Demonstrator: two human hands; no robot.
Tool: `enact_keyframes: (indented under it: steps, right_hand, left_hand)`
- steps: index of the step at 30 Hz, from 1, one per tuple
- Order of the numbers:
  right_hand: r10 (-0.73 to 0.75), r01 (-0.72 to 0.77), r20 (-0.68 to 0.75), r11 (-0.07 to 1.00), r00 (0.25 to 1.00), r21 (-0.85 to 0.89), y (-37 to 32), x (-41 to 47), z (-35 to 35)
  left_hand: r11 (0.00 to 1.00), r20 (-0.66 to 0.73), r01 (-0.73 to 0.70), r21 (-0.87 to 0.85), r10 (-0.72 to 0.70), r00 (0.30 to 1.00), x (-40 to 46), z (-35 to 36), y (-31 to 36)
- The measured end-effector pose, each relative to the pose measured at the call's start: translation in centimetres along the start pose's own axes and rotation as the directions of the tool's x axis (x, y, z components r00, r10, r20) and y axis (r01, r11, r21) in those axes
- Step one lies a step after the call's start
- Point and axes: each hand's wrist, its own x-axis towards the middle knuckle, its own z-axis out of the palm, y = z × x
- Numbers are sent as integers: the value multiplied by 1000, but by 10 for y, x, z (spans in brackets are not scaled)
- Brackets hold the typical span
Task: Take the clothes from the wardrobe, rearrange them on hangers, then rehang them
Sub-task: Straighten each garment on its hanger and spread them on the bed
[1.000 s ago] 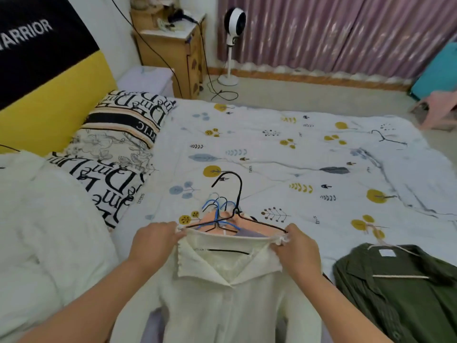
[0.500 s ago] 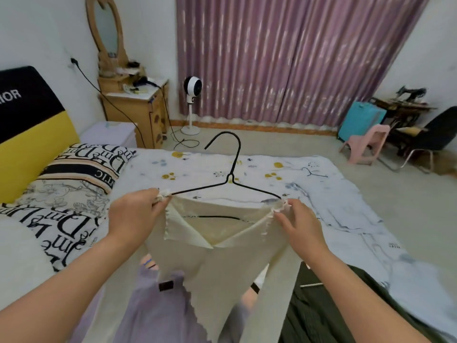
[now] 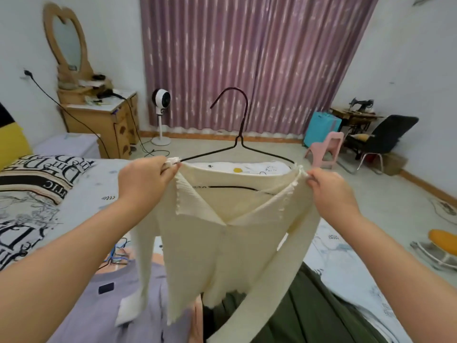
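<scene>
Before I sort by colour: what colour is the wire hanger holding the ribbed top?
Black wire hanger, head view.

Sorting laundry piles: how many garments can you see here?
4: cream top held up on the hanger; lavender, peach and dark green garments on the bed. More may lie underneath.

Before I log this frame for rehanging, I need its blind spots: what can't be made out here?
All in the head view:
- Wardrobe: out of frame.
- Black hanger: shoulder ends hidden inside the cream top.
- Left hand and right hand: fingertips buried in fabric, so whether either grip also catches wire is unclear.
- Green garment: partly covered by the top, cut by the bottom edge.
- Blue hangers: mostly hidden, count unclear.
</scene>
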Motion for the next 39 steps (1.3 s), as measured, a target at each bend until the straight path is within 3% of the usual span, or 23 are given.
enact_keyframes:
  steps: [9,17,20,26,39]
  right_hand:
    - [101,-99,7,985,995,-144,54,48,2]
    - [131,-130,-8,977,991,-167,72,113,41]
    - [89,-94,-40,984,995,-151,73,142,51]
    - [35,-48,-65,978,997,-205,90,211,67]
    - [-50,49,82,999,995,13,216,326,152]
  left_hand:
    - [997,74,-74,16,72,995,45,40,34]
    - [992,372,-105,-63,121,920,100,106,14]
    - [991,415,-82,-110,121,902,116,126,8]
    - [996,366,-33,-77,59,929,159,161,18]
    - [989,269,17,148,-57,961,204,276,81]
